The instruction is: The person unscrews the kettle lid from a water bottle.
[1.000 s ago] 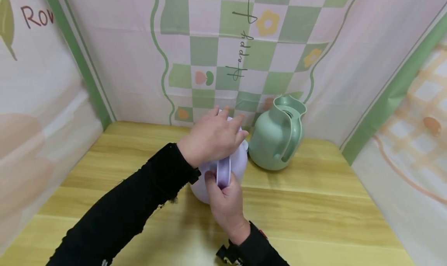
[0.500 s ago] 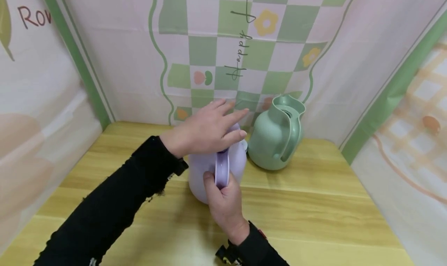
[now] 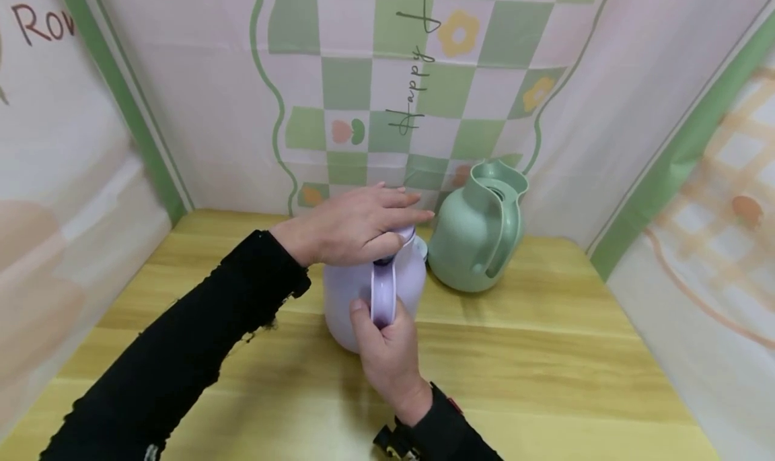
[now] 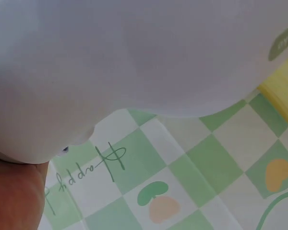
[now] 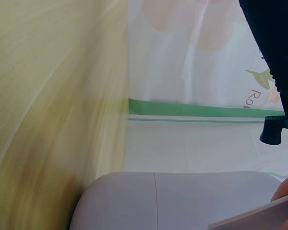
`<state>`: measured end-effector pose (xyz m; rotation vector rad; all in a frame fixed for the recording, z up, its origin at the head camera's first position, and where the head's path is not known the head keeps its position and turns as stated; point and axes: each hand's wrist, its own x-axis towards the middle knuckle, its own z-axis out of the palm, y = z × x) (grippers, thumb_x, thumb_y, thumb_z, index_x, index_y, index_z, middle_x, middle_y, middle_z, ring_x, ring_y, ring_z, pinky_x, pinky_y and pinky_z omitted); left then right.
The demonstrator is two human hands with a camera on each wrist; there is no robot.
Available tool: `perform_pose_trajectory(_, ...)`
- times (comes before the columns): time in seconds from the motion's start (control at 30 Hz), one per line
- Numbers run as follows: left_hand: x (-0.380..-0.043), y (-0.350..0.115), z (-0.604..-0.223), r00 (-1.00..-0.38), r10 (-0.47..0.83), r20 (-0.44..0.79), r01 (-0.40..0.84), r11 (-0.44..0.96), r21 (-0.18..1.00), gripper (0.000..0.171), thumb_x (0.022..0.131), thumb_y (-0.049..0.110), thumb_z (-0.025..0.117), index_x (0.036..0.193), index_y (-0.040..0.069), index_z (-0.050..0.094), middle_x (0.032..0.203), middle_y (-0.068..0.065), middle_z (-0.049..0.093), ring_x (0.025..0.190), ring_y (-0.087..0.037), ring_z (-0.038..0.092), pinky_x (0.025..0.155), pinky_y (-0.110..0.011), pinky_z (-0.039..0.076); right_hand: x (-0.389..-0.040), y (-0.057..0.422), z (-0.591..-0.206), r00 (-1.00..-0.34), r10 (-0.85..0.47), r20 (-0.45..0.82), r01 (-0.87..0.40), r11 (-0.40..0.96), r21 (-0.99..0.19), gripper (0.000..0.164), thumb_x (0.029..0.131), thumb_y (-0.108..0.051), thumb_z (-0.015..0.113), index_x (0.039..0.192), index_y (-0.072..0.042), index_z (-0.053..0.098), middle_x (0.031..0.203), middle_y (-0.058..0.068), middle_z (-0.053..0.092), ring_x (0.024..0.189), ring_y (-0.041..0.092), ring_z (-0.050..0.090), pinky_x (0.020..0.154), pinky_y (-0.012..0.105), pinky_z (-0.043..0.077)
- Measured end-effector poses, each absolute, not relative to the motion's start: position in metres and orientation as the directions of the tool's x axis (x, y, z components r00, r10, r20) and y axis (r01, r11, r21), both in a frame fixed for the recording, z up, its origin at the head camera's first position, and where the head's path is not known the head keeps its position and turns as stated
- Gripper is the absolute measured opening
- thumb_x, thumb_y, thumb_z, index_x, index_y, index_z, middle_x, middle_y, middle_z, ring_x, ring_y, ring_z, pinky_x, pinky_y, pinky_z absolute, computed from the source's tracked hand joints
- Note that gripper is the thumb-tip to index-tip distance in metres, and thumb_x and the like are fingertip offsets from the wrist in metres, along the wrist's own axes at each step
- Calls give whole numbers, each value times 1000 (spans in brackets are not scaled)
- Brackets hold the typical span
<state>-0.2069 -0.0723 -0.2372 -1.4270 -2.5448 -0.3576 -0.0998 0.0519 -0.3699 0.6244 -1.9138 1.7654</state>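
Note:
A pale purple thermos jug (image 3: pixel 345 306) stands upright on the wooden table, its handle toward me. My right hand (image 3: pixel 393 360) grips the handle (image 3: pixel 383 296), thumb along its left side. Over the jug's top lies my left hand (image 3: pixel 357 225), palm down with fingers stretched out to the right. It hides most of the jug's top. In the left wrist view the palm (image 4: pixel 14 196) meets the top of the jug (image 4: pixel 134 57). The right wrist view shows the jug's side (image 5: pixel 120 201) low in the picture, with fingers at the right edge.
A green thermos jug (image 3: pixel 466 239) stands just right of the purple one, its handle toward me. Between them shows a small pale round piece (image 3: pixel 421 247). Printed cloth (image 3: pixel 230 145) hangs behind and on both sides of the table (image 3: pixel 514 373).
My left hand has shifted left, lifted a little and come back down, its fingers now flatter across the jug's top. The right hand keeps its grip on the handle.

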Motion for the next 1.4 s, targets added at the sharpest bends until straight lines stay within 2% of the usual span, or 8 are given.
perform_pose_trajectory(0.3, -200, -70, -230, -561, 779, 281, 826, 548, 130, 52, 101, 40, 30, 148, 25, 46, 152, -3, 43, 141, -13, 30, 117, -42, 22, -100, 51, -366, -798, -18, 603, -602, 66, -795, 22, 96, -11, 57, 78, -9, 44, 68, 4, 39, 60, 16, 44, 51, 30, 40)
perform_pose_trajectory(0.5, -196, -68, -229, -575, 761, 299, 814, 570, 113, 53, 101, 44, 34, 146, 20, 49, 149, -14, 45, 138, -22, 37, 112, -42, 32, -98, 51, -366, -808, -5, 589, -588, 77, -806, 20, 96, -12, 58, 80, -9, 46, 69, 4, 41, 62, 16, 45, 53, 31, 41)
perform_pose_trajectory(0.8, -192, -63, -228, -613, 714, 337, 769, 638, 47, 55, 100, 51, 37, 140, 19, 56, 140, -13, 55, 130, -23, 48, 100, -45, 45, -98, 52, -364, -803, -32, 595, -596, 48, -802, 23, 97, -11, 56, 78, -9, 42, 65, 3, 37, 56, 15, 39, 50, 30, 36)
perform_pose_trajectory(0.87, -190, -61, -229, -620, 695, 363, 749, 662, 12, 55, 99, 53, 38, 136, 18, 60, 134, -11, 60, 124, -22, 53, 92, -45, 49, -97, 52, -363, -803, -33, 595, -596, 48, -801, 23, 97, -12, 56, 79, -9, 43, 65, 3, 37, 57, 15, 39, 50, 29, 36)
perform_pose_trajectory(0.97, -187, -58, -230, -625, 662, 413, 714, 699, -39, 53, 98, 56, 39, 120, 19, 68, 108, -6, 70, 94, -19, 63, 69, -38, 51, -98, 52, -364, -803, -33, 595, -596, 47, -801, 22, 97, -12, 56, 79, -9, 43, 66, 3, 36, 58, 15, 38, 51, 30, 35)
perform_pose_trajectory(1.1, -184, -55, -230, -630, 624, 463, 668, 739, -87, 48, 96, 60, 40, 84, 18, 59, 69, 1, 52, 57, -15, 47, 48, -32, 35, -98, 52, -365, -802, -39, 596, -598, 47, -800, 23, 97, -11, 56, 78, -9, 42, 66, 3, 36, 58, 15, 39, 51, 30, 36)
perform_pose_trajectory(1.17, -182, -53, -230, -636, 608, 475, 644, 758, -109, 50, 95, 63, 40, 75, 18, 50, 64, 1, 44, 52, -16, 42, 45, -33, 31, -99, 52, -366, -801, -44, 597, -598, 46, -800, 22, 97, -11, 56, 79, -9, 43, 67, 3, 36, 59, 15, 40, 52, 30, 37)
perform_pose_trajectory(1.4, -177, -43, -225, -693, 545, 471, 549, 823, -145, 59, 94, 68, 36, 64, 18, 45, 52, 3, 36, 43, -17, 41, 40, -34, 28, -98, 53, -364, -793, -59, 607, -609, 30, -792, 14, 97, -11, 55, 87, -7, 48, 68, 4, 36, 60, 15, 42, 54, 31, 38)
